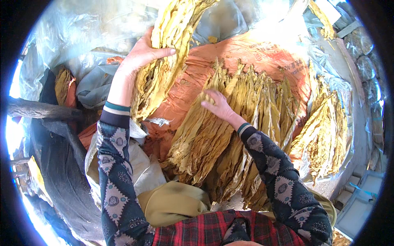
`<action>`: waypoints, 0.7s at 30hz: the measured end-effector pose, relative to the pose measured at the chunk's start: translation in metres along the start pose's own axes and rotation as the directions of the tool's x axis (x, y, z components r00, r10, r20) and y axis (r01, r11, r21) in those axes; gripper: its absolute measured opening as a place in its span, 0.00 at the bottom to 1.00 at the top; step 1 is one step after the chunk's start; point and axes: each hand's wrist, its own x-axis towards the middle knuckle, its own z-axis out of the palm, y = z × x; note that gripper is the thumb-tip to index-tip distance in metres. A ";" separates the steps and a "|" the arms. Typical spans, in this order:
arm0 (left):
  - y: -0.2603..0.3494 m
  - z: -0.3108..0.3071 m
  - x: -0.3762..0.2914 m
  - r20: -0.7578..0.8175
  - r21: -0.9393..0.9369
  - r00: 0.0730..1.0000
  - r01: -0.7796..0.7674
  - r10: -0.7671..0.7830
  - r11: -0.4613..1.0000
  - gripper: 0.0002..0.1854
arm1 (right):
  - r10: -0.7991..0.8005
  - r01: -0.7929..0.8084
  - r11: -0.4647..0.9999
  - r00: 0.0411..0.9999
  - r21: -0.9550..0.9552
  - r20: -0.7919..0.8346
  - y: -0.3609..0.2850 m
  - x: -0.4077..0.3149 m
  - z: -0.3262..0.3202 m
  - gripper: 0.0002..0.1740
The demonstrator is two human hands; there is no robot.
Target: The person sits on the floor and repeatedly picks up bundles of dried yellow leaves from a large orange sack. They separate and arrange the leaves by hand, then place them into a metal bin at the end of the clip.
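My left hand [143, 55] is shut on a thick bundle of dried yellow tobacco leaves [167, 46], thumb across its front. The bundle slants from the upper middle down towards my left forearm. My right hand [219, 105], slightly blurred, is over the left part of a wide row of dried tobacco leaves [249, 101], thumb and fingers apart with nothing seen between them. Whether its fingertips touch the leaves I cannot tell. These leaves lie side by side on an orange plastic sheet [197, 69] that bears printed writing, their narrow ends pointing away from me.
Another heap of tobacco leaves [326, 132] rests on clear plastic at the right. A wooden pole [43, 109] juts in from the left above dark cloth [61, 172]. A white woven sack [144, 172] lies beside my knee. Grey plastic sheeting [95, 86] is bunched at the upper left.
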 end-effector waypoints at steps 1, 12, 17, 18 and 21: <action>0.007 0.007 0.001 0.005 -0.046 0.999 -0.051 0.051 0.998 0.49 | 0.066 -0.051 0.947 0.997 0.318 -0.038 -0.011 0.002 -0.013 0.51; -0.009 0.088 -0.050 0.283 -0.136 0.931 0.277 -0.230 0.951 0.51 | 0.579 -0.085 0.207 0.814 0.975 -0.052 -0.108 -0.005 -0.033 0.57; -0.023 0.051 -0.055 0.283 -0.137 0.905 0.367 -0.318 0.920 0.45 | 0.728 -0.179 0.123 0.685 0.976 0.033 -0.081 -0.028 -0.053 0.69; -0.019 0.045 -0.061 0.268 -0.151 0.911 0.360 -0.312 0.921 0.44 | 0.718 -0.198 0.138 0.694 0.970 0.039 -0.091 -0.028 -0.062 0.64; -0.016 0.032 -0.066 0.328 -0.194 0.876 0.428 -0.353 0.883 0.43 | 0.549 -0.224 0.278 0.835 0.934 0.037 -0.101 -0.040 -0.098 0.48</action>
